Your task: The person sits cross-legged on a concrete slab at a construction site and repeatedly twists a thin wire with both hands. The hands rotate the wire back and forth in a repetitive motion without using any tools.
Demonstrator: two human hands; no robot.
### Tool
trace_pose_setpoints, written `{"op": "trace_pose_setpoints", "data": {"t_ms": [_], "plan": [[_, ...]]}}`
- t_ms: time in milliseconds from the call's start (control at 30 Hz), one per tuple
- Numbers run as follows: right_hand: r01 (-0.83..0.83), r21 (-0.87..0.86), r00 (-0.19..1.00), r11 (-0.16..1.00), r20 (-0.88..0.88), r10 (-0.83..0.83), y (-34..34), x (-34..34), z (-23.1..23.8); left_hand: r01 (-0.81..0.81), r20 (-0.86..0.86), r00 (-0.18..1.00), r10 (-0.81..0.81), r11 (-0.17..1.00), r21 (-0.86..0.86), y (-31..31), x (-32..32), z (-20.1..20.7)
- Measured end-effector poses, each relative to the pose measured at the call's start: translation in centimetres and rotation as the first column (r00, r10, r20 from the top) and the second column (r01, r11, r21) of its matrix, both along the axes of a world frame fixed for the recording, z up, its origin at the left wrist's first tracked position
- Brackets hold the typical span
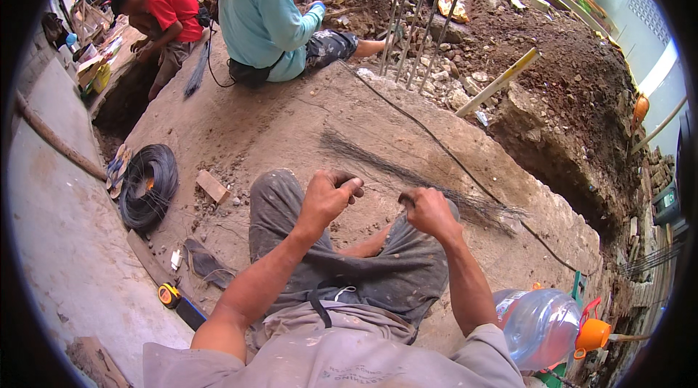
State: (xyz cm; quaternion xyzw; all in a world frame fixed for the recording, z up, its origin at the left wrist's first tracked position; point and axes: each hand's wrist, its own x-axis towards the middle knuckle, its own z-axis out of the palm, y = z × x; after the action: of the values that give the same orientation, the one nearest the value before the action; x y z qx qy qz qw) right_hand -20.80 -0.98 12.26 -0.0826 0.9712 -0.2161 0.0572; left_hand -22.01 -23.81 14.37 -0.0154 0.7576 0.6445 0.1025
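I sit cross-legged on a concrete slab (291, 126), both hands raised over my knees. My left hand (331, 199) is closed, thumb pressed against the curled fingers. A short way to its right, my right hand (430, 212) is closed in a pinch too, above my right knee. Anything between the fingers is too fine to make out. Just beyond my right hand lies a loose bundle of thin dark wires (414, 172), spread slantwise over the slab. To the left rests a coil of black wire (137, 212), with a brick piece (212, 187) near it.
A large water bottle (542, 326) lies by my right elbow. A yellow tape measure (169, 295) sits at left. A person in light blue (265, 25) sits ahead, near upright steel bars (414, 25); people in red (171, 10) are far left. A trench (560, 163) borders the slab.
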Motion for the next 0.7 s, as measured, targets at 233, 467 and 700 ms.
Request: {"op": "trace_pose_setpoints", "data": {"t_ms": [233,467,700], "plan": [[0.101,-0.586,0.969,0.804,-0.126,-0.214,0.9,-0.7,2.1,-0.199,0.149,0.975,0.166,0.949,0.244,-2.0,-0.6,-1.5],[0.139,-0.548,0.99,0.825,0.045,-0.137,1.2,-0.2,3.2,-0.328,-0.423,0.874,0.24,0.933,-0.148,-1.6,-0.4,-1.6],[0.105,-0.331,0.984,0.938,-0.104,-0.147,0.4,-0.2,2.5,-0.297,-0.352,0.916,0.194,0.916,-0.268,-1.8,-0.3,-0.9]]}}
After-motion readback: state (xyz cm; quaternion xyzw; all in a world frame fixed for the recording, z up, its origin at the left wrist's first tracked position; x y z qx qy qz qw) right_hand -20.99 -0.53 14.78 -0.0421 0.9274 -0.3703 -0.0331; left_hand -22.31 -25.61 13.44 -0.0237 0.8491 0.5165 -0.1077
